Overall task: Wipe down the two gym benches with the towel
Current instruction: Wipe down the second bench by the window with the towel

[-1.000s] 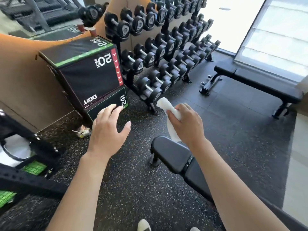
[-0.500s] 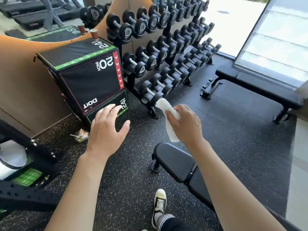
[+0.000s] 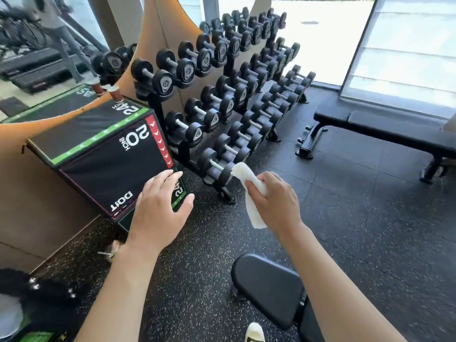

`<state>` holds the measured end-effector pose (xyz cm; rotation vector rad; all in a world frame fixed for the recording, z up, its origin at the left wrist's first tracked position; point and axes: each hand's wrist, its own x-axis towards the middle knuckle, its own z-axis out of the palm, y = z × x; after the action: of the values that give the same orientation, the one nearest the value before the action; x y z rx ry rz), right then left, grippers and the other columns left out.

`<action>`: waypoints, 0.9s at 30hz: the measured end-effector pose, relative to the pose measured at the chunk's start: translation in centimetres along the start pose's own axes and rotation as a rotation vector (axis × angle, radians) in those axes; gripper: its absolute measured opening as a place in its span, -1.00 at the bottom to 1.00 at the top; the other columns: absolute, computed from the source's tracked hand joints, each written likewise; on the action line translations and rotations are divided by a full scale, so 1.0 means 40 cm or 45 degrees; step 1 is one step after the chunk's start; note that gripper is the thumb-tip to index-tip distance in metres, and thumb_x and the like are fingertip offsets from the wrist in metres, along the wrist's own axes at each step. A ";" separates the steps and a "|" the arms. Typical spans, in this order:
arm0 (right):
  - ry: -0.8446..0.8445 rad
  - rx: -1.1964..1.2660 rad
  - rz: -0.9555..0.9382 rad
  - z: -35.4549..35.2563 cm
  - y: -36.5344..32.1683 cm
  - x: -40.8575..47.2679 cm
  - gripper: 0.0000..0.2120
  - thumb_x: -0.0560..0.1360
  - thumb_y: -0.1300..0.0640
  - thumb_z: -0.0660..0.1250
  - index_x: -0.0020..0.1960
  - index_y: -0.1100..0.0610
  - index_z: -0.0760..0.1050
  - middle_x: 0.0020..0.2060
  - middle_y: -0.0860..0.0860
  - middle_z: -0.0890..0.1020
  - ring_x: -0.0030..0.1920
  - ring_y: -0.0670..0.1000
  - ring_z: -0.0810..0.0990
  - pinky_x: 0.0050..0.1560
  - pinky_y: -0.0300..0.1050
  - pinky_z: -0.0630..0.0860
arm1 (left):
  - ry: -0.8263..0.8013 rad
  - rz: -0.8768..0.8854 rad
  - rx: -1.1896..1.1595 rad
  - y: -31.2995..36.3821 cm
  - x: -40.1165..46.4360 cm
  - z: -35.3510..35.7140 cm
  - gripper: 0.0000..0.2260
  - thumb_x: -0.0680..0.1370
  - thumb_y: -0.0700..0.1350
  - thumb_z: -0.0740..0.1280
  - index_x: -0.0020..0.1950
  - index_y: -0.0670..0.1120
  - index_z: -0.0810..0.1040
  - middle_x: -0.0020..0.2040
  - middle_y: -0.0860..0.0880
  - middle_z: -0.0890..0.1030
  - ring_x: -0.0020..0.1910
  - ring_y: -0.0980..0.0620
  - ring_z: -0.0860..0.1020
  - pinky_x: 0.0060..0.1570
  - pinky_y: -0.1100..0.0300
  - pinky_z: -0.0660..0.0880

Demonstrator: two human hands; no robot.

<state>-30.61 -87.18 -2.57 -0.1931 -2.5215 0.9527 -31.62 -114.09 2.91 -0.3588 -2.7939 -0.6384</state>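
Observation:
My right hand [image 3: 276,201] grips a rolled white towel [image 3: 249,183], held in the air above the floor; the towel's ends stick out above and below my fist. Just below it is the rounded end of a black padded gym bench [image 3: 269,285], partly hidden by my right forearm. A second black bench [image 3: 394,132] stands at the far right by the window. My left hand [image 3: 160,211] hovers with fingers spread and holds nothing, in front of the plyo box.
A black plyo box [image 3: 103,154] marked 20 inch leans by the tan wall on the left. A dumbbell rack [image 3: 229,95] with several dumbbells fills the middle. Black speckled rubber floor [image 3: 357,230] lies between the benches. My shoe [image 3: 255,333] shows at the bottom.
The view has tilted up and shifted forward, so the near bench sits lower in frame. Both hands keep their pose, the right still holding the towel.

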 end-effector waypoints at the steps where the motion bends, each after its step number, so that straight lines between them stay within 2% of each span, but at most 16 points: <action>1: 0.011 0.007 0.010 0.000 0.013 0.031 -0.72 0.59 -0.28 0.25 -0.08 -0.09 0.47 -0.18 -0.19 0.55 -0.25 -0.24 0.49 -0.27 -0.25 0.31 | 0.000 0.009 0.005 0.010 0.035 0.006 -0.49 0.64 0.12 0.34 0.56 -0.03 0.44 0.54 -0.02 0.44 0.56 -0.04 0.32 0.55 -0.14 0.32; 5: 0.028 0.022 0.044 -0.002 0.055 0.136 -0.73 0.59 -0.26 0.25 -0.08 -0.07 0.47 -0.18 -0.18 0.54 -0.24 -0.09 0.51 -0.22 -0.10 0.34 | -0.028 0.042 0.022 0.041 0.146 0.040 -0.50 0.64 0.08 0.36 0.55 -0.05 0.44 0.53 -0.04 0.45 0.54 -0.06 0.34 0.54 -0.14 0.33; 17: 0.181 -0.022 0.184 -0.027 0.157 0.321 -0.71 0.61 -0.19 0.28 -0.06 0.02 0.51 -0.18 -0.14 0.56 -0.24 -0.03 0.53 -0.22 -0.11 0.37 | -0.106 0.199 -0.064 0.103 0.416 0.133 -0.49 0.64 0.07 0.35 0.56 -0.07 0.45 0.55 -0.05 0.43 0.57 -0.06 0.31 0.56 -0.16 0.29; 27: 0.338 -0.141 0.293 0.087 0.150 0.476 -0.73 0.62 -0.16 0.30 -0.06 0.03 0.53 -0.17 -0.11 0.58 -0.25 -0.04 0.53 -0.27 -0.14 0.35 | -0.207 0.405 -0.203 -0.003 0.703 0.245 -0.48 0.63 0.05 0.39 0.55 -0.11 0.46 0.54 -0.06 0.45 0.57 -0.07 0.32 0.55 -0.15 0.31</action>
<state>-49.33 -79.44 -2.20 -0.6140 -2.3394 0.8103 -59.88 -104.68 2.64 -0.9028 -2.7495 -0.7849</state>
